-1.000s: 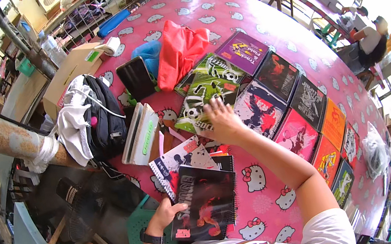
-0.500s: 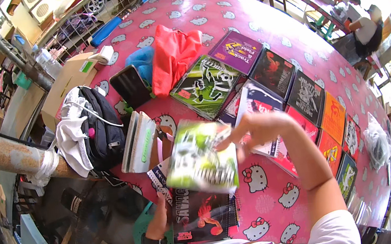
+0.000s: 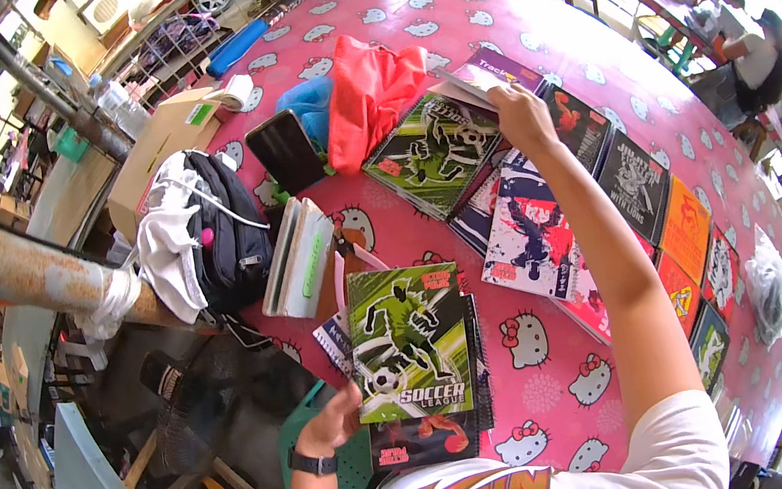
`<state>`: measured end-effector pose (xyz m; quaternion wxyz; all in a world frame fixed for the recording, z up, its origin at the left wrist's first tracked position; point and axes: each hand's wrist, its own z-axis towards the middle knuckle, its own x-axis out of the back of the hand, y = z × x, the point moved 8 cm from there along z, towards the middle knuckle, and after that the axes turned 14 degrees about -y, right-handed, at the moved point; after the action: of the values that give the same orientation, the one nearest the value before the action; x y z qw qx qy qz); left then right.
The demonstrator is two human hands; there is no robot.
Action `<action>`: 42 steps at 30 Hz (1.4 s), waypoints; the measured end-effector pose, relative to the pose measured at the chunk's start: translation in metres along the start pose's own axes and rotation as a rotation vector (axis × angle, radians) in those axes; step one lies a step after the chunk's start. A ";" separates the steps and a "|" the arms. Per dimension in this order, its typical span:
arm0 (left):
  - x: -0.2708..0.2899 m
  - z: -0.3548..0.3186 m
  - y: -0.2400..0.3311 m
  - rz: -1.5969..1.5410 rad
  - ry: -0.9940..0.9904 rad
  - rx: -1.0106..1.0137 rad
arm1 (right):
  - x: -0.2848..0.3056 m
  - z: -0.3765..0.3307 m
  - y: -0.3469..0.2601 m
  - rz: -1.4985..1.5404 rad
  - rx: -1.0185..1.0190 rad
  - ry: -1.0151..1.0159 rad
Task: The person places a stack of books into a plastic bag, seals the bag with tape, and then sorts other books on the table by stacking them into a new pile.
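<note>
Pink cloth with little white cat faces covers the big round counter (image 3: 479, 19) in front of you. It stands in an open place, with daylight behind it, a rusty pipe (image 3: 0, 267) on your left and a wooden stool (image 3: 178, 479) down by your legs.

Your left hand (image 3: 332, 425) sits at the near edge of the counter. Its grip is closed on the bottom corner of a small stack of notebooks. The green soccer notebook (image 3: 411, 343) lies on top of that stack, and a dark one peeks out under it.

Your right hand (image 3: 518, 114) is stretched far across the counter. Its fingers pinch the edge of a purple notebook (image 3: 497, 72), which is tipped up a bit. Just beside it lies another green and black notebook (image 3: 433, 152).

More notebooks lie in a row along your right side, some dark, one orange (image 3: 687, 230). A red cloth (image 3: 368, 91) and a blue cloth (image 3: 310, 105) are bunched near the far middle. A black phone (image 3: 284, 151) lies close to them. A black bag (image 3: 222, 229) with a white cloth on it rests at the left edge, next to a cardboard box (image 3: 158, 143).
</note>
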<state>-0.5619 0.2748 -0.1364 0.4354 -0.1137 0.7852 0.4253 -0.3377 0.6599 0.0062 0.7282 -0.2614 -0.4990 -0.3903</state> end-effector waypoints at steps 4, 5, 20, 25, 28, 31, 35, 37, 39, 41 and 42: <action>-0.004 0.011 0.022 0.088 0.121 -0.083 | 0.077 -0.089 -0.129 0.199 0.322 -0.459; 0.001 0.008 0.020 0.036 0.131 -0.112 | 0.072 -0.122 -0.156 0.487 0.255 -0.779; -0.099 0.020 0.022 0.797 -0.029 -0.337 | 0.077 -0.310 -0.156 1.771 -0.596 -0.183; -0.116 0.034 0.025 0.874 -0.244 -0.567 | 0.076 -0.328 -0.135 1.661 -0.394 -0.206; -0.071 0.051 -0.008 0.734 -0.072 -0.480 | 0.063 -0.324 -0.151 1.626 -0.354 -0.094; -0.076 0.048 0.016 0.615 0.010 -0.485 | 0.063 -0.325 -0.151 1.803 -0.445 -0.056; -0.036 0.054 -0.013 0.880 0.045 -0.386 | 0.030 -0.343 -0.157 1.602 -0.476 -0.192; -0.043 0.063 -0.022 0.890 0.108 -0.337 | 0.017 -0.355 -0.153 1.695 -0.518 -0.145; -0.061 0.059 -0.020 0.824 0.193 -0.376 | 0.046 -0.349 -0.152 1.748 -0.460 -0.103; -0.080 0.049 -0.021 0.871 0.188 -0.559 | 0.090 -0.363 -0.143 1.597 -0.411 -0.089; -0.097 0.045 -0.019 0.994 0.172 -0.630 | 0.119 -0.371 -0.141 1.389 -0.336 -0.163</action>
<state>-0.4674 0.2792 -0.0833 0.0641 0.1099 0.6127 0.7800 -0.2368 0.2588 -0.0202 0.7186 -0.6554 -0.2036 0.1125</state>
